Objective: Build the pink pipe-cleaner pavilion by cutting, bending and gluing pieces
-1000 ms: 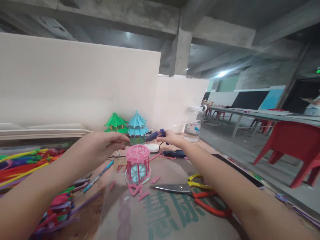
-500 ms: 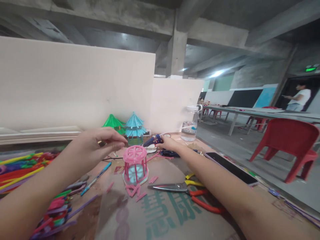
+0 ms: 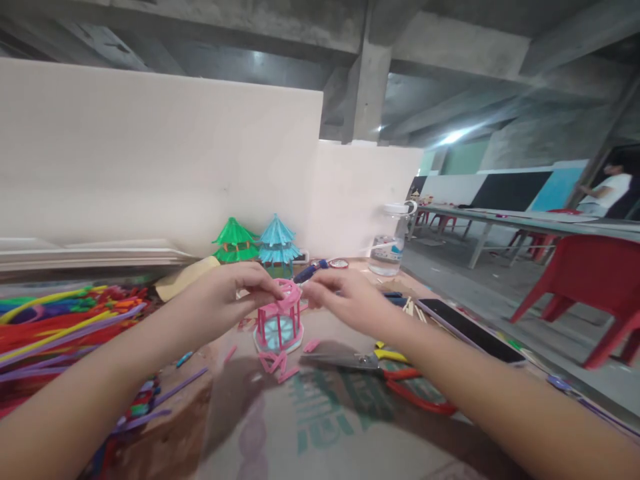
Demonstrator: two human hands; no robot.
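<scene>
A small round pavilion model stands on the table, with a pink spoked top, pink posts and a pale blue base. At the left of its top, my left hand has thumb and fingers closed at the rim. My right hand is at the right of the top, its fingertips pinched; what they hold, if anything, is too small to make out. Behind it lies a blue glue gun, free of both hands. Short pink strips are scattered in front of the model. Scissors with red and yellow handles lie below my right wrist.
A green-roofed model and a blue-roofed model stand at the back. Coloured pipe cleaners are heaped on the left. A water bottle, a phone and a red chair are on the right. A person stands far right.
My right hand has let go of the glue gun, which now lies behind the model, and has come to the model's right side. My left hand has moved right to the pink top.
</scene>
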